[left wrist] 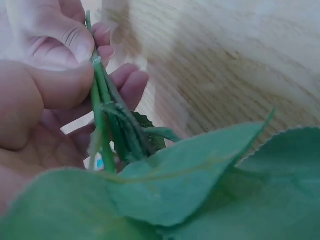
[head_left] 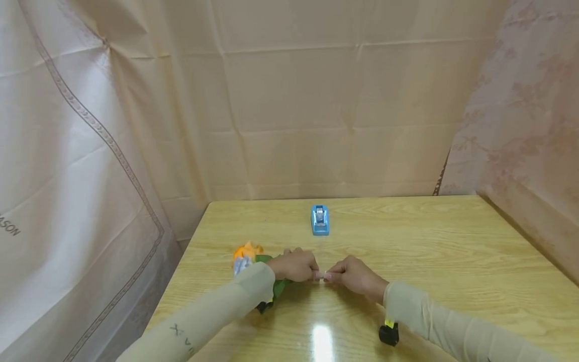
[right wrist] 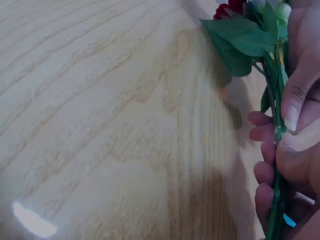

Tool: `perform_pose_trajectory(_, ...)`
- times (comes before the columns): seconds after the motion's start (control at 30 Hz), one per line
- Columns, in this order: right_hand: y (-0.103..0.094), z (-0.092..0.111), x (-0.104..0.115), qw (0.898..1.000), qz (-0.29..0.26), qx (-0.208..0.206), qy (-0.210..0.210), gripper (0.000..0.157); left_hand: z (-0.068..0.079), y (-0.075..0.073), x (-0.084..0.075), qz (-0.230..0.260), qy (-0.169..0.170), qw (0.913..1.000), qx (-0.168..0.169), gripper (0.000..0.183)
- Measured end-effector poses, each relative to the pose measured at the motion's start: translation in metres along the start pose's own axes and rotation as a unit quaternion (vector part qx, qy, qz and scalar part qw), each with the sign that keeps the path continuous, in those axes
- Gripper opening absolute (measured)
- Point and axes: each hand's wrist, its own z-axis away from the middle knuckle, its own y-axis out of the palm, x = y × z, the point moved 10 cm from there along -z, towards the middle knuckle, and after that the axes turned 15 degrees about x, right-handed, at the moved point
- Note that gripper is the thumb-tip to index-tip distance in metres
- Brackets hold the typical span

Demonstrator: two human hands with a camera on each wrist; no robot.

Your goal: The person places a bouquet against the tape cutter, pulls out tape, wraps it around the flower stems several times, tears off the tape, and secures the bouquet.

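Both hands grip the green stems (left wrist: 98,117) of a small bunch of flowers. My left hand (head_left: 296,265) pinches them between thumb and fingers, nearer the leaves. Just beyond it, my right hand (head_left: 356,275) pinches the stems closer to their ends, the two thumbs almost touching. A small clear, shiny band that looks like tape (right wrist: 279,129) sits on the stems between the thumbs. Large green leaves (left wrist: 175,175) spread below the left hand in the left wrist view. An orange flower (head_left: 248,250), a pale flower (head_left: 242,264) and a red flower (right wrist: 231,10) show at the head end.
A blue tape dispenser (head_left: 320,221) stands toward the back of the wooden table (head_left: 429,241), beyond the hands. Pale cloth (head_left: 289,110) hangs behind the table and at both sides. A black wrist camera (head_left: 389,334) hangs under the right sleeve.
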Motion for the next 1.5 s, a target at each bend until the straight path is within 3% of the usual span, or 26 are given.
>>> perform_pose_trajectory(0.1, -0.001, 0.001, -0.001, 1.0, 0.009, -0.013, 0.003, 0.016, -0.002, 0.001, 0.003, 0.021, -0.007, 0.9997, 0.007, 0.03)
perform_pose_trajectory(0.23, -0.002, 0.002, -0.001, 1.0, 0.02, -0.021, 0.002, 0.016, -0.003, 0.001, 0.002, 0.027, -0.011, 0.9995, -0.009, 0.027)
perform_pose_trajectory(0.47, -0.004, 0.004, 0.002, 0.999, 0.027, -0.02, 0.001, 0.016, 0.001, -0.004, -0.004, -0.014, -0.011, 0.9975, -0.068, 0.022)
perform_pose_trajectory(0.73, -0.004, 0.001, 0.001, 1.0, 0.03, 0.002, 0.004, 0.018, 0.005, -0.005, -0.009, -0.05, -0.005, 0.9928, -0.108, 0.011)
perform_pose_trajectory(0.87, -0.003, -0.001, 0.0, 0.999, 0.025, 0.03, -0.001, 0.024, 0.003, -0.003, -0.011, -0.102, -0.005, 0.9851, -0.138, 0.012)
perform_pose_trajectory(1.03, 0.0, -0.004, 0.0, 0.997, 0.002, 0.072, -0.006, 0.03, 0.002, -0.001, -0.017, -0.182, -0.004, 0.9677, -0.174, 0.014)
perform_pose_trajectory(1.13, 0.002, -0.005, 0.001, 0.996, -0.018, 0.09, -0.008, 0.031, 0.004, -0.001, -0.019, -0.205, -0.008, 0.9619, -0.181, 0.014)
perform_pose_trajectory(1.3, 0.001, -0.007, 0.0, 0.996, -0.029, 0.081, 0.0, 0.027, 0.007, -0.002, -0.022, -0.211, -0.003, 0.9607, -0.181, 0.014)
perform_pose_trajectory(1.5, -0.003, -0.008, -0.003, 0.998, -0.032, 0.054, 0.014, 0.021, 0.007, -0.005, -0.024, -0.2, 0.007, 0.9666, -0.16, 0.01)
